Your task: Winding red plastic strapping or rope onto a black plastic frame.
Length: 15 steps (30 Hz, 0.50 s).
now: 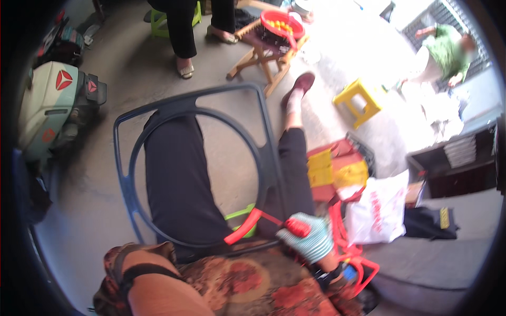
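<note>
A dark blue-grey plastic frame [262, 158] with a large round opening stands tilted across my lap, and my legs show through it. My right hand [308, 239] wears a white and teal striped glove with red-coated fingers. It is closed at the frame's lower right corner. From its fingers a thin red line runs left to a curved red plastic strip [243, 226], which crosses the frame's lower edge. My left arm [158, 287] comes in from the lower edge with a dark band around it; the left hand does not show.
Red plastic pieces [358, 268] lie beside my right arm, near a white plastic bag [377, 208] and a red and yellow package [337, 168]. Ahead are a yellow stool [357, 101] and a red basket [283, 23] of orange items. A scooter [52, 113] stands left. Two people are nearby.
</note>
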Tool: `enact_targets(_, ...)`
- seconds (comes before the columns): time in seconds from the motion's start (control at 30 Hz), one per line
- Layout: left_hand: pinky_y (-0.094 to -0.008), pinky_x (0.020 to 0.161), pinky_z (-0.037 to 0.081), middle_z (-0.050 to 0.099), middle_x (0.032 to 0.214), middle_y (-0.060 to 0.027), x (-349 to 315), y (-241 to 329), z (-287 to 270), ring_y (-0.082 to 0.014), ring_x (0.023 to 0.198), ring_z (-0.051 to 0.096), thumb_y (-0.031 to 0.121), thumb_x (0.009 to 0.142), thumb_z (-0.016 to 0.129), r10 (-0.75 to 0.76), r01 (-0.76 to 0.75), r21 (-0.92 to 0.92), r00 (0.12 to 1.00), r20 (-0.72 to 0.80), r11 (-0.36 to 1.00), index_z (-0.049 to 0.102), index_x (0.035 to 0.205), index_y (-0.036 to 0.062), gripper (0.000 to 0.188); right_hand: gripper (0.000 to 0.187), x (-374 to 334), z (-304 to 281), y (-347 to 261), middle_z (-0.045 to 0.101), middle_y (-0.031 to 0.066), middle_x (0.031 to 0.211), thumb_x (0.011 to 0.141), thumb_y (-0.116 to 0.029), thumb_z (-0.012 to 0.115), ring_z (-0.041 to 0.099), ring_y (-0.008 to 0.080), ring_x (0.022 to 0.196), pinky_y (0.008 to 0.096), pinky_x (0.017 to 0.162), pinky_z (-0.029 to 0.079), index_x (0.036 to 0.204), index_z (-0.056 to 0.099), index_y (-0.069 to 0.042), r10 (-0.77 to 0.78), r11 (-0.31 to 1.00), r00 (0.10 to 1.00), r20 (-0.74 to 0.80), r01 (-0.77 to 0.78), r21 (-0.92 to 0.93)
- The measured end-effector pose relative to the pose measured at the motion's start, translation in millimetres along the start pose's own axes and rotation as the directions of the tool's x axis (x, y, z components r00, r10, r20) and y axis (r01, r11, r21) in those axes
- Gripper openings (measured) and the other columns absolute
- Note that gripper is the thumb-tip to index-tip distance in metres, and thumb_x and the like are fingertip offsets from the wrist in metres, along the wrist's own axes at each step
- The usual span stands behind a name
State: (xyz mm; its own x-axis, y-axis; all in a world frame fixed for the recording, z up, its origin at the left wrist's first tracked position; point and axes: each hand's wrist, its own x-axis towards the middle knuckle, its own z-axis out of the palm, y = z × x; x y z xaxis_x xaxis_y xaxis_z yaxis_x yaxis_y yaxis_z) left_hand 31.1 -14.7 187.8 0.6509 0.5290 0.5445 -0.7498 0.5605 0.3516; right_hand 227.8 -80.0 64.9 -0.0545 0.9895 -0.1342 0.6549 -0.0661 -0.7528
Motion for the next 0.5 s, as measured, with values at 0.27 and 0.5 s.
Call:
enact_targets(0.27,-0.0371,0.087,0.046,0.057,0.109,-0.0249,3,-12,43,-0.031,0.098,0.059,0.022,0.094,0.046,-0.119,0.058,-0.485,0.988,-0.094,0.872,0.046,0.121,-0.011,0.043,0.024,3,7,10,0.059,0.0092,0.066,0.072,-0.021,0.076,0.055,0.0225,0.057,0.0303,0.057,0.047,0.081,0.061,-0.005,0.039,0.99,0.999,0.034,-0.044,0.135)
enact_targets(0.5,-0.0356,0.085,0.047,0.059,0.106,-0.0251,30,-16,71,-0.0316,0.094,0.06,0.02,0.094,0.044,-0.386,0.191,-0.73,0.916,-0.107,0.657,0.047,0.118,-0.0134,0.042,0.03,1,-1,31,0.064,0.012,0.076,0.074,-0.028,0.074,0.063,0.0259,0.067,0.0298,0.063,0.05,0.091,0.065,-0.005,0.071,0.989,0.997,0.013,-0.072,0.129)
